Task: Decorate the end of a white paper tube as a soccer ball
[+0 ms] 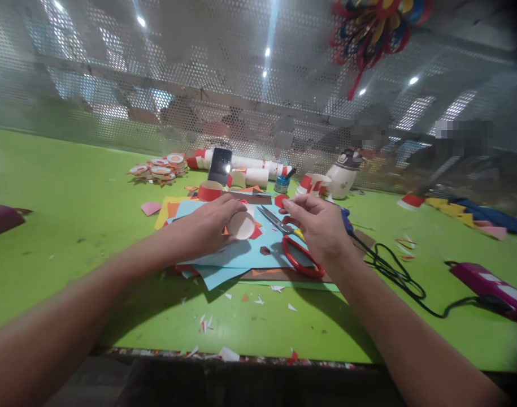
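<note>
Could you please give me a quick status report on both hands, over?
Left hand holding white round piece; right hand pinching red paper piece; possibly in the way: scissors over blue paper, near right hand.

Both arms are bare and reach toward the scissors [287, 228] from the near side, one from each flank. The left forearm [97, 285] slants in from the left of the scissors, and the left hand [211, 225] is just left of the blades, back upward, its fingers [233, 206] curved in a grip. The right forearm [396, 319] slants in from the right; the right hand [321, 223] is beside the handles (whether it touches them is unclear), with fingertips [290, 206] pinched and pointing left across the scissors.
</note>
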The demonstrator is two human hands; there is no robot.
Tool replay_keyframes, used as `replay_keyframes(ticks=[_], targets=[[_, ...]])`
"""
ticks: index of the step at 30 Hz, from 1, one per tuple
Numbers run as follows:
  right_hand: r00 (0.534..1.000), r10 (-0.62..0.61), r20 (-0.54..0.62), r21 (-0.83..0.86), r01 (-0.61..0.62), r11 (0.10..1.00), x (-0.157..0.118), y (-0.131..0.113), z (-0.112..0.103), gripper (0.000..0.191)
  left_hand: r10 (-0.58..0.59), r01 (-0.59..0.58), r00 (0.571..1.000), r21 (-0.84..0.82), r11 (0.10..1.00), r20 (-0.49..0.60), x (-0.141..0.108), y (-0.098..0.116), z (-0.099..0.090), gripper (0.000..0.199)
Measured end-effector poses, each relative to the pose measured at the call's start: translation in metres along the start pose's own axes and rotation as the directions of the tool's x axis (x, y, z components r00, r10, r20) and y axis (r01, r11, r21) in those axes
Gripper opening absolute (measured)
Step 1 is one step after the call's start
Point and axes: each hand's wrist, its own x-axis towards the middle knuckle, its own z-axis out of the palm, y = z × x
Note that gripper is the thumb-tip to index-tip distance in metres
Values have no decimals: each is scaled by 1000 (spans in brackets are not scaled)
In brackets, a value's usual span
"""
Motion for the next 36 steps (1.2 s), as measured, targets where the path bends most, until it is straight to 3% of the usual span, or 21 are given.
replay_keyframes(ticks=[6, 11, 15, 18, 23, 28, 32, 36], targets=[[963, 125, 237, 24, -134, 991, -11, -6, 5, 15, -85, 95, 995, -390, 916, 44, 3, 11, -13, 52], [926, 217, 309, -31, -218, 975, -14, -9, 6, 17, -99, 134, 990, -493, 860, 95, 1, 13, -14, 51], [915, 174, 364, -124, -138, 983, -17, -11, 10, 20, -142, 188, 982, -543, 818, 126, 0, 12, -14, 53], [923, 139, 359, -216, -63, 974, -19, -12, 12, 23, -179, 267, 964, -665, 698, 199, 0, 12, -13, 61], [935, 131, 330, -270, -40, 962, -19, -17, 13, 26, -236, 312, 943, -873, 374, 236, 5, 14, -7, 76], [970, 84, 228, -272, -19, 962, -18, -14, 15, 21, -407, 341, 869, -937, 78, 283, 7, 16, -1, 56], [961, 27, 276, -324, 66, 944, -20, -12, 15, 18, -436, 385, 824, -922, -39, 363, 5, 16, -1, 40], [939, 15, 343, -376, 123, 919, -21, -13, 14, 15, -414, 405, 824, -913, -50, 388, 5, 17, -4, 37]])
